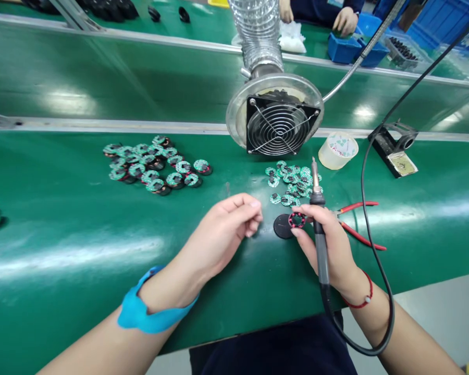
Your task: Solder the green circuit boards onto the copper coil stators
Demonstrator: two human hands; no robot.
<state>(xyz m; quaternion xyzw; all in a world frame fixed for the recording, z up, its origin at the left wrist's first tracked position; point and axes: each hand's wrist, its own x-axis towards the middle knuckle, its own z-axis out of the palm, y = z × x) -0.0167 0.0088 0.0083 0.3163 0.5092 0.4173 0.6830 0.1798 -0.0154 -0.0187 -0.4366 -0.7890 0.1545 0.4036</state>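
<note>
My right hand holds a soldering iron against its palm, tip pointing up and away. Between thumb and forefinger of that same hand is a small black ring with pink-red windings, like a motor stator. Just left of it, a black round disc lies on the green bench. My left hand hovers to the left, fingers curled and thumb pressed to the forefinger; whatever they hold, if anything, is hidden. Beyond the right hand is a loose group of small green ring-shaped circuit boards.
Assembled units with green boards are grouped at left. Red-handled pliers lie right of my right hand, under the iron's cable. Behind are a fume-extractor fan, a tape roll and an iron stand. A co-worker's hands show beyond.
</note>
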